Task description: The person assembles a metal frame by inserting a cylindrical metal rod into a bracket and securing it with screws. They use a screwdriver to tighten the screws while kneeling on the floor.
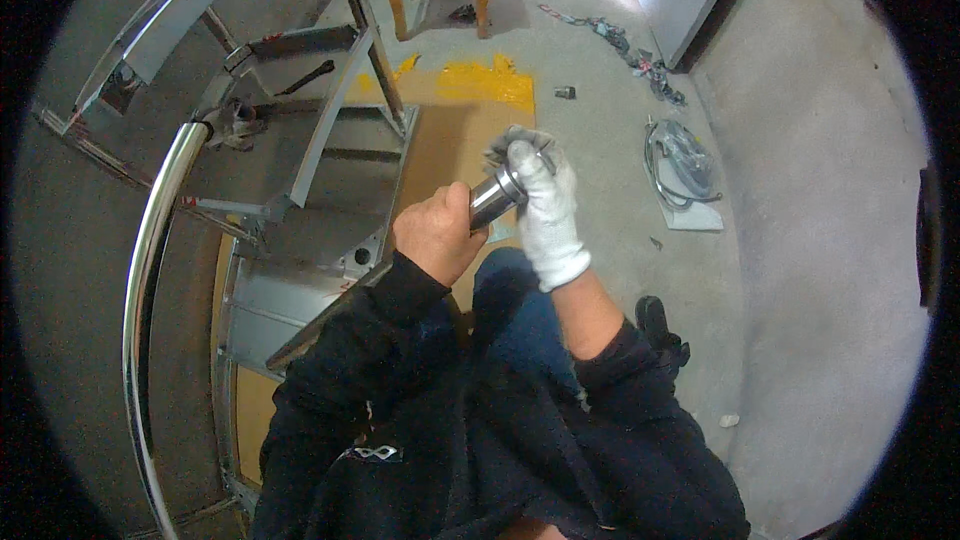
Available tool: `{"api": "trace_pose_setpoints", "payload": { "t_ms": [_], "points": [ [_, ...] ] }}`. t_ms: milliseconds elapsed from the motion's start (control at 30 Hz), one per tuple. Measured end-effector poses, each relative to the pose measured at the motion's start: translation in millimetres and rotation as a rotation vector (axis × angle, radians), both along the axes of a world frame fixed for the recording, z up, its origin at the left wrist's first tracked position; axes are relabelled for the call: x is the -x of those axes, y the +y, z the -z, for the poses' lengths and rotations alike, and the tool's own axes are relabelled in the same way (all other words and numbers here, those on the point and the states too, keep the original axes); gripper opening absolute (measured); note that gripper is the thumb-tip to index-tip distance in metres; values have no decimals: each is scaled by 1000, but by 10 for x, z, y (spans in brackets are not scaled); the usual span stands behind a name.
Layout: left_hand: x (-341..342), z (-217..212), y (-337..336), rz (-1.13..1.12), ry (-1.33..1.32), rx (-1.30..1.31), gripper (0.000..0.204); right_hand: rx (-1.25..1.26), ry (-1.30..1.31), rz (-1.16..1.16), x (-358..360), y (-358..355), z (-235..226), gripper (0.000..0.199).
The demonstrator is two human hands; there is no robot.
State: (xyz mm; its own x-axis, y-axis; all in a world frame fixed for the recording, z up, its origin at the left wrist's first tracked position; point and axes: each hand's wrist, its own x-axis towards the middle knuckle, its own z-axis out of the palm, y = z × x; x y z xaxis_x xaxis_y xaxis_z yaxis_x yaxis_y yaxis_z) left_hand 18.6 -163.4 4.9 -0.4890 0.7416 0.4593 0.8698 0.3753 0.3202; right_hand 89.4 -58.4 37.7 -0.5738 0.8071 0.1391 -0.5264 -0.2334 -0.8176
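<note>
1. At the far left, a curved, shiny tube (140, 290) is seen, its upper end closed by a dark cap.
2. Beside it, a grey metal frame (322, 140) is seen, with a dark, slender tool (308, 77) lying within its outline.
3. Nearer the middle, the bare left hand (437, 230) is wrapped around the lower-left part of a metal cylinder (494, 197); the fingers are curled together, and that end is hidden by the fist.
4. The cylinder is held in front of the body, between the two hands, above the blue trousers (535, 315). Its long axis is slanted from lower left to upper right, the wider, collared end being pointed up and to the right, away from the body. Whether it is also tilted up or down cannot be told.
5. The collared end is gripped by the right hand (553, 215), which is covered by a white glove; its thumb is laid over the top, and its fingertips are partly hidden.
6. Beyond, a short metal piece (566, 92) is seen lying on the floor (600, 155).
7. Farther right, a coiled hose in clear plastic (685, 162) is set near the wall (820, 240).
</note>
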Motion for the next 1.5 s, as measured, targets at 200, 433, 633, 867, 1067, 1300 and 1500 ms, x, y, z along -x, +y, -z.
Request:
{"api": "trace_pose_setpoints", "payload": {
  "t_ms": [200,433,633,867,1067,1300,1500],
  "points": [
    [-69,-10,113,43,-4,-127,26,147,66,-112,-15,66,-40,15],
    [-112,138,298,63,68,-176,29,81,-38,-194,-107,377,-8,10],
    [-152,-115,361,208,-458,46,33,82,-10,-140,-248,616,-164,6],
    [-57,-29,438,113,-445,104,39,150,74,120,-82,554,-37,4],
    [-102,57,405,47,-323,26,34,123,65,-3,-133,583,-134,3],
    [-252,179,509,63,-287,42,32,129,-50,-145,-272,869,-39,5],
    [-193,99,548,74,-282,122,34,152,130,-3,-237,759,46,1]
  ]
}}
